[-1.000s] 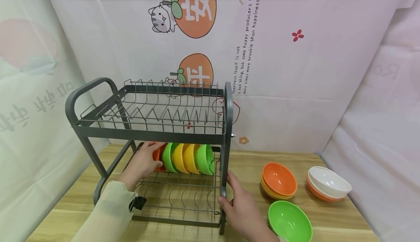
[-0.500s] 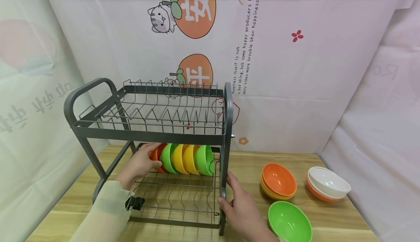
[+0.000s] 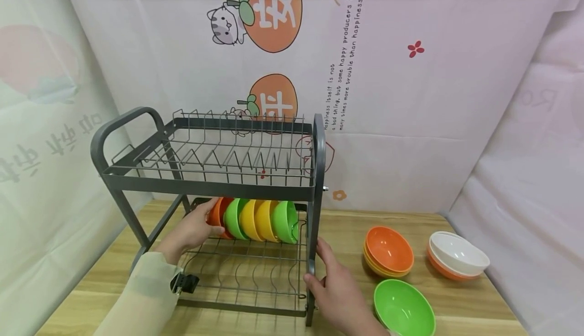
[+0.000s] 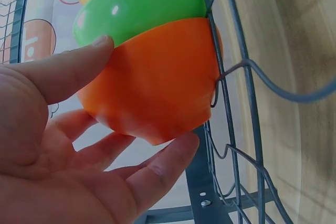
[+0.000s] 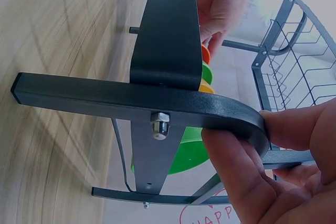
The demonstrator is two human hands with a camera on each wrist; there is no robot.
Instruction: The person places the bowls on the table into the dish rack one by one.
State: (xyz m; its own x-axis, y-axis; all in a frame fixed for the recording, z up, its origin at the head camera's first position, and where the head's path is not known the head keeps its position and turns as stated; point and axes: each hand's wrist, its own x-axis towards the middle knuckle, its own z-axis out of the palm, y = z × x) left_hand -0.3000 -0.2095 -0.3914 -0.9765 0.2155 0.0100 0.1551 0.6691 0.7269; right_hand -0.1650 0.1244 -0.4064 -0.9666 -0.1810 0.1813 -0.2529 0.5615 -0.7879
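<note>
A two-tier dark grey dish rack (image 3: 210, 189) stands on the wooden table. On its lower tier several bowls stand on edge in a row: an orange bowl (image 4: 152, 82) at the left end, then a green bowl (image 3: 234, 219), two yellow bowls (image 3: 264, 219) and another green bowl (image 3: 286, 222). My left hand (image 3: 193, 228) cups the orange bowl from its left, thumb by the rim and fingers around its base side. With thumb and fingers, my right hand (image 3: 339, 290) grips the curved right side frame (image 5: 220, 111) of the rack.
Right of the rack, an orange bowl (image 3: 390, 247) sits stacked on yellow ones. In front of that is a green bowl (image 3: 403, 308). White bowls (image 3: 458, 252) rest on an orange one further right. The rack's upper tier (image 3: 228, 156) overhangs the lower row. Printed cloth hangs behind.
My left hand has shifted slightly left, its fingers drawing back along the orange bowl, so more of that bowl shows. My right hand has stayed on the rack's side frame.
</note>
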